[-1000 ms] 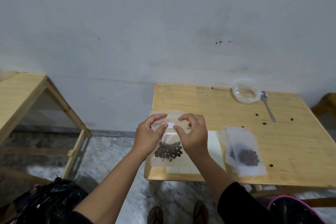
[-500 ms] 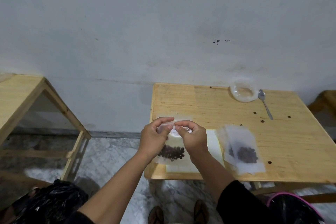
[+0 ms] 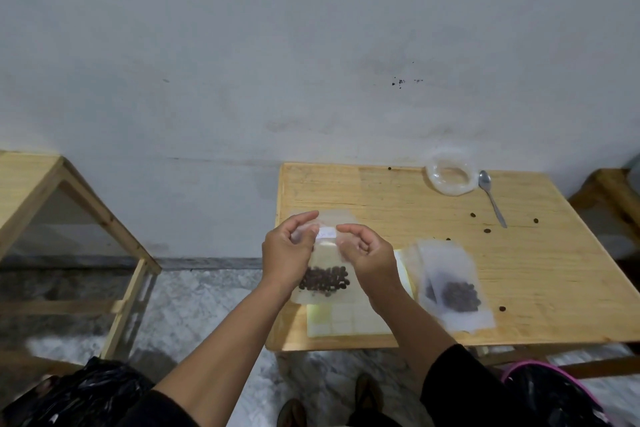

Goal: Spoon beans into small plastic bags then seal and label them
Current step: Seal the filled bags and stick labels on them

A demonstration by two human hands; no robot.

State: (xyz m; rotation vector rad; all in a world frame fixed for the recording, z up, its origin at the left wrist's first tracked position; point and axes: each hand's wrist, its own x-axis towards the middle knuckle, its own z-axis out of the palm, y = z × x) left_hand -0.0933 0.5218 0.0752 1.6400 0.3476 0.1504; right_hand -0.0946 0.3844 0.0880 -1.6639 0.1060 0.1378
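A small clear plastic bag with dark beans at its bottom hangs upright over the near left part of the wooden table. My left hand pinches its top left corner and my right hand pinches its top right. A small white label sits on the bag's top strip between my fingertips. Under the bag lies a pale sheet of labels. To the right, filled bags with beans lie stacked flat.
A clear plastic bowl and a metal spoon sit at the table's far right. Several loose beans are scattered there. A second wooden table stands at left. Black bags lie on the floor near my feet.
My hands have spread apart along the bag's top, so the white label now shows between them. The bag hangs a little higher and straighter.
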